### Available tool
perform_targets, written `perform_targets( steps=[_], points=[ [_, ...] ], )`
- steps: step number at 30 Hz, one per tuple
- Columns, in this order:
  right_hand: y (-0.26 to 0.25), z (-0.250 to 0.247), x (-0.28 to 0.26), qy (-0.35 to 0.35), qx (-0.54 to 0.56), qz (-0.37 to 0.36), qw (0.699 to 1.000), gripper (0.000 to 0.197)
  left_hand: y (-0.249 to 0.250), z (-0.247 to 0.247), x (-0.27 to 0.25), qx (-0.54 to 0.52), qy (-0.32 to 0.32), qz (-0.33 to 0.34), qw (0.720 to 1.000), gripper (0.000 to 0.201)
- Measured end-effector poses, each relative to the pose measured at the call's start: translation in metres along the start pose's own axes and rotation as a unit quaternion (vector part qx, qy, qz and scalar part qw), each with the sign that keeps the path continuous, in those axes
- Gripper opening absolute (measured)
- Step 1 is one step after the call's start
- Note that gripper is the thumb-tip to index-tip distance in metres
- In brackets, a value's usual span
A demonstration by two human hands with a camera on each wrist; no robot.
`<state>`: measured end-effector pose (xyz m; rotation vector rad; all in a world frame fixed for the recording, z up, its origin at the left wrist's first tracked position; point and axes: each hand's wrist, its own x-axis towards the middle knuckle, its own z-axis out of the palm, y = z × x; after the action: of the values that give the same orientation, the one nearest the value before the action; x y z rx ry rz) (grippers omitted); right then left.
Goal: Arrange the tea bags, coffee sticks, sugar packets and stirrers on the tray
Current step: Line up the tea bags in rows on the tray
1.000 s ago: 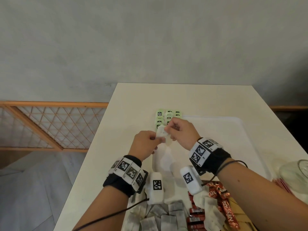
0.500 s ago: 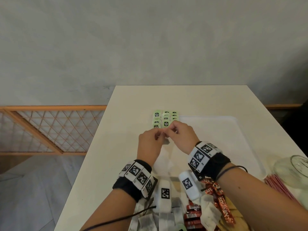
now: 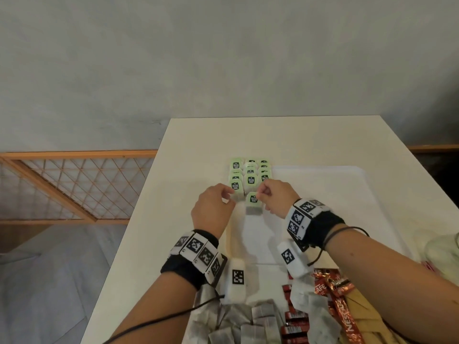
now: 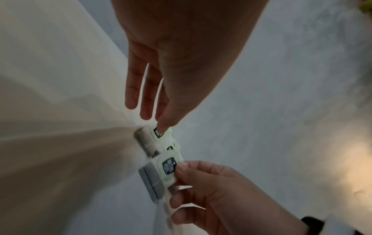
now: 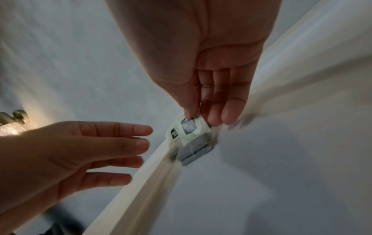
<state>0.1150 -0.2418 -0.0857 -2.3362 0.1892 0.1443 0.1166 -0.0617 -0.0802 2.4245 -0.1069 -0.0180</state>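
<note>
On the white tray [image 3: 347,184], rows of tea bags with green tags [image 3: 250,170] fill the far left corner. My right hand [image 3: 263,194] pinches the green tag of one more tea bag [image 3: 253,203], which lies just below the middle row. The right wrist view has the thumb and fingers of that right hand [image 5: 198,120] on the tag, with the grey tea bag [image 5: 193,151] under them. My left hand [image 3: 227,196] is beside it with straight fingers. In the left wrist view the left hand's [image 4: 155,122] thumb tip touches the tag of a neighbouring bag.
A loose pile of tea bags [image 3: 248,324], red packets [image 3: 295,319] and orange coffee sticks [image 3: 332,294] lies at the near edge. A glass jar [image 3: 444,256] and red stirrers [image 3: 428,265] sit at the right. A wooden lattice rail [image 3: 74,184] runs left of the table.
Both hands held the tea bag together and moved it away toward the rows. The left hand has let go and opened; the right still pinches the tag, with the bag lowered onto the tray.
</note>
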Motion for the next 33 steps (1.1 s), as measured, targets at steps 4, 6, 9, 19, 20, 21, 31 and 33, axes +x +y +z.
perform_targets(
  steps=[4,6,9,19,20,21,31,33],
  points=[
    [-0.002,-0.005,0.019,0.027,0.003,0.007,1.000,0.009,-0.001,0.001,0.023,0.044,-0.048,-0.007,0.998,0.039],
    [-0.003,-0.005,0.025,0.037,0.007,0.005,0.999,0.006,0.000,0.002,0.032,0.041,-0.075,-0.014,0.996,0.046],
    [-0.003,-0.004,0.031,0.041,0.019,0.005,0.999,0.009,0.002,0.006,0.042,0.060,-0.097,0.001,0.993,0.045],
    [-0.010,0.002,0.030,0.049,0.058,0.021,0.997,0.004,0.014,0.007,0.048,0.071,-0.101,0.023,0.992,0.032],
    [-0.009,0.000,0.027,0.053,0.059,0.016,0.997,0.007,0.015,0.004,0.046,0.067,-0.104,0.024,0.992,0.031],
    [-0.009,-0.003,0.023,0.056,0.059,0.009,0.997,0.011,0.017,0.000,0.042,0.063,-0.103,0.027,0.992,0.030],
    [-0.002,0.001,-0.093,-0.045,0.037,-0.049,0.997,0.010,0.018,-0.034,-0.048,0.070,-0.154,0.113,0.979,0.023],
    [-0.001,0.003,-0.115,-0.085,0.017,-0.058,0.995,0.014,0.018,-0.040,-0.069,0.090,-0.203,0.136,0.966,0.022]
  ],
)
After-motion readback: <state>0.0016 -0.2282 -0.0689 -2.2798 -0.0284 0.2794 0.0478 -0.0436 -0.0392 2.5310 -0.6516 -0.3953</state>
